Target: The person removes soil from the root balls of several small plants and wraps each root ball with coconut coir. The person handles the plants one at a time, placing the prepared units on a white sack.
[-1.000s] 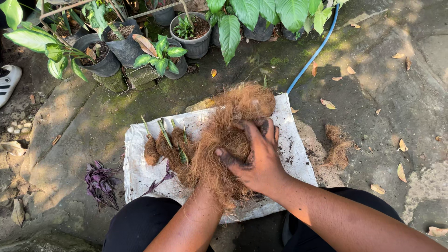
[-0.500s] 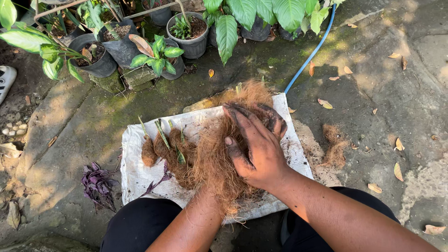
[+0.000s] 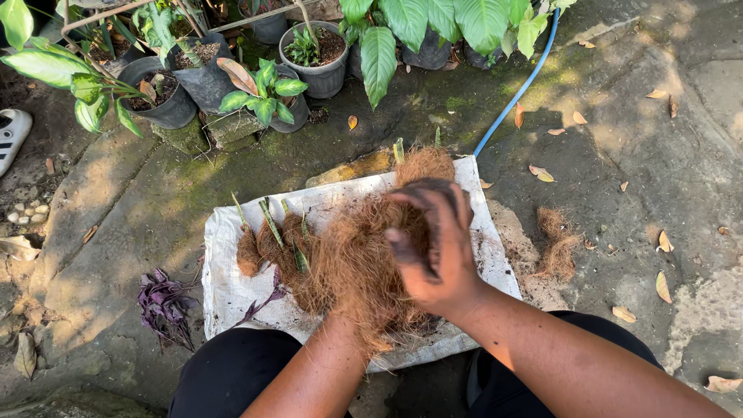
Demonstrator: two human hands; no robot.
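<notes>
In the head view, the right hand (image 3: pixel 437 251) is curling over a brown clump of coconut fibre (image 3: pixel 360 267) and gripping it, while the left hand is lying buried beneath the clump, so its grip cannot be told. The fibre is resting on a white sack (image 3: pixel 232 286); fibre-wrapped cuttings (image 3: pixel 267 248) are lying left of the hands, black potted plants (image 3: pixel 313 58) and a blue hose (image 3: pixel 515 93) beyond them.

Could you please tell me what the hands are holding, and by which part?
A clump of brown coconut fibre: right hand grips its upper right side; left hand is buried underneath, its grip hidden.
</notes>
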